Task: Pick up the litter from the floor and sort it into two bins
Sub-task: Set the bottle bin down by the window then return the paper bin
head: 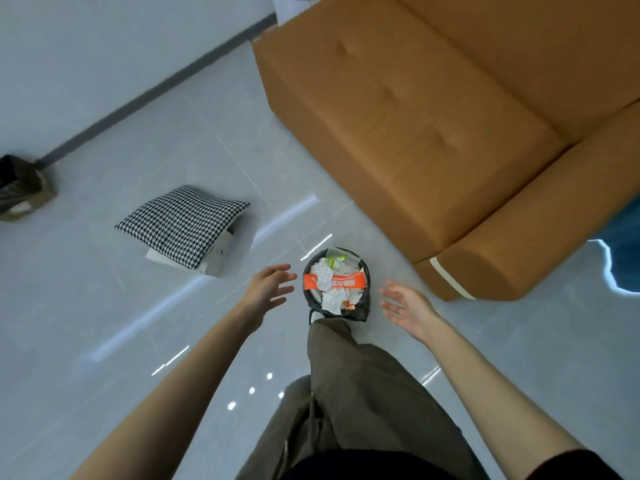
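Left hand (268, 289): reaching forward, just beside the left rim of the near bin and not touching it; fingers (284, 278) straight and fanned wide, holding nothing.
Right hand (408, 310): near the bin's right side, apart from it, palm turned towards the bin; fingers (390, 293) loosely spread, holding nothing.
Near bin (363, 310): small, round, black-lined, upright on the floor (104, 323) between the two hands, just ahead of a shoe (317, 316).
Litter in near bin: heaped to the rim, with an orange wrapper (348, 281) lying across the top, a round white disc (325, 273) over it, crumpled white paper (330, 301) below and a scrap of green at the far edge.
Far bin (24, 192): brown with a dark liner, at the left edge near the wall, well apart from the hands; contents not visible.
Cushion (183, 225): black-and-white houndstooth, tilted on a white box (221, 254), left of the near bin.
Sofa (415, 133): tan, to the right beyond the near bin.
Trouser leg (349, 368): olive-brown, stepping towards the near bin.
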`<control>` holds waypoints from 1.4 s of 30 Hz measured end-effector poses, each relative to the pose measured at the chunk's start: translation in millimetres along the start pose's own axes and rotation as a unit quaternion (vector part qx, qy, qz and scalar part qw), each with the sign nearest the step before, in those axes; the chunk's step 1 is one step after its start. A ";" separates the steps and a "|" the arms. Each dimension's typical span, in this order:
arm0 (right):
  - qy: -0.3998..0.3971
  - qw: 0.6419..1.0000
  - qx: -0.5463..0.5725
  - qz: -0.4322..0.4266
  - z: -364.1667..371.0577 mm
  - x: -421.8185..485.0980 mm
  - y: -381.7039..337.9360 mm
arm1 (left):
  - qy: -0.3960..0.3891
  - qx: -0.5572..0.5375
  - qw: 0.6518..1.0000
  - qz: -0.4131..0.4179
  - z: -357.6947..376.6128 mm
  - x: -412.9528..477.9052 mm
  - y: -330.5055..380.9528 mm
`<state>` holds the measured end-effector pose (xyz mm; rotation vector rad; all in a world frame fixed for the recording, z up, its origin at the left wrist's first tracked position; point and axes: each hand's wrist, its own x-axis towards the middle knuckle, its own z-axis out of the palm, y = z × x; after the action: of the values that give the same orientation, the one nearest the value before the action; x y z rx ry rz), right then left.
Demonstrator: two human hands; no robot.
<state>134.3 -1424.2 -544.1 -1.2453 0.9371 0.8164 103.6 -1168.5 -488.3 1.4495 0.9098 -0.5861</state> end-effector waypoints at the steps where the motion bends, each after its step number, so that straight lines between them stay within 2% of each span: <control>1: 0.010 1.000 0.010 0.008 8.6 9.2 -4.2 | -0.010 0.015 1.000 0.001 -4.4 13.1 13.7; 3: 0.021 0.999 0.027 0.018 20.2 16.7 -8.3 | -0.023 0.038 0.999 0.001 -10.2 28.8 33.8; 7: 0.045 0.989 0.128 0.056 39.4 28.0 -18.1 | -0.042 0.091 0.995 -0.009 -16.6 68.1 75.7; 13: 0.090 0.950 0.289 0.078 53.1 44.6 -9.2 | -0.101 0.160 0.981 -0.053 -6.2 130.1 104.9; 18: 0.157 0.905 0.385 0.092 76.9 64.2 24.2 | -0.165 0.285 0.942 -0.061 2.8 189.6 119.7; 21: 0.171 0.885 0.423 0.095 93.1 77.0 41.4 | -0.188 0.356 0.914 -0.043 4.1 220.5 122.2; 28: 0.178 0.815 0.543 0.102 126.9 116.8 100.6 | -0.209 0.437 0.872 -0.069 17.4 279.2 82.9; 35: 0.217 0.816 0.522 0.121 129.5 206.2 146.8 | -0.164 0.426 0.885 -0.091 42.8 360.3 6.9; 42: 0.259 0.792 0.536 0.138 125.7 323.8 191.7 | -0.157 0.482 0.860 -0.052 63.6 463.7 -70.8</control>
<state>109.8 -1268.7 -908.3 -0.2879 1.7254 0.0215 315.3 -1151.4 -911.3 2.0941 0.4107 -1.4512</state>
